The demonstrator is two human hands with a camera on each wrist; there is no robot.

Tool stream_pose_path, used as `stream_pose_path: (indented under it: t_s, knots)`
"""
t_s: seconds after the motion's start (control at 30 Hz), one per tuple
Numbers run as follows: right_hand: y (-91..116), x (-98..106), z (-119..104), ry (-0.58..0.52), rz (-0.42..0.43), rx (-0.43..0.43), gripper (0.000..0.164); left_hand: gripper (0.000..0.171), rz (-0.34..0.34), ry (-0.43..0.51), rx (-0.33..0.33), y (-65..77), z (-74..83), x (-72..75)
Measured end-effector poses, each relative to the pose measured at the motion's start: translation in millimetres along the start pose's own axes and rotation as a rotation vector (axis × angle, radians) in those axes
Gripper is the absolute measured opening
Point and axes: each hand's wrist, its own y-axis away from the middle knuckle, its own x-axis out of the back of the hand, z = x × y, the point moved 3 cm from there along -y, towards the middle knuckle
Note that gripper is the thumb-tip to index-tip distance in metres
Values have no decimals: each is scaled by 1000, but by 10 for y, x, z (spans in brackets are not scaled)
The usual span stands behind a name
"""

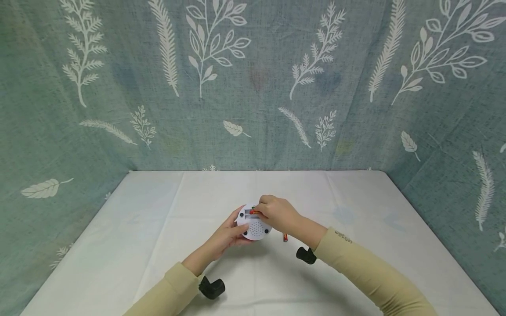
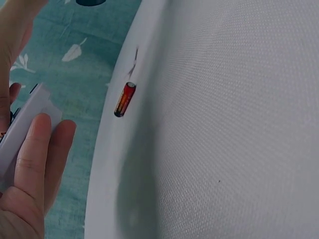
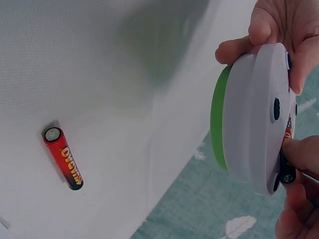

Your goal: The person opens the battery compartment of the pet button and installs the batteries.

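Note:
A round white device (image 1: 257, 232) with a grid of small holes and black feet is held up above the table, its open battery compartment facing the head camera. My left hand (image 1: 226, 236) grips it by the left edge, thumb on the holed side and fingers behind. With thumb and fingers my right hand (image 1: 281, 216) pinches a red and black battery (image 3: 287, 167) at the compartment; part of this battery is hidden by the fingers. The device's other side has a green rim (image 3: 218, 119). A second red and black battery (image 3: 63, 158) lies on the table below.
White cloth covers the table (image 1: 166, 245). Patterned green-blue fabric (image 1: 253, 87) hangs at the back and both sides. A black fitting (image 1: 212, 288) shows near the left wrist, and another black fitting (image 1: 306, 255) near the right wrist.

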Motion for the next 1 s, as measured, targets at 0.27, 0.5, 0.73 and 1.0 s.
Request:
stream_pose_path:
  t_s: [0.27,0.5,0.73,1.0]
  knots:
    - [7,-26,-15,-50,14,26,9,65,-4,11,-2,-1,3,-8]
    - [14,-42,-11,-64,26,49,7,65,-18,12,-5,3,5,-14]
    - [24,-67,14,-95,59,57,8,65,-17,16,0,2,6,-15]
    - [44,-100,102,-142,102,-122,11,64,-28,13,1,-5,10,-16]
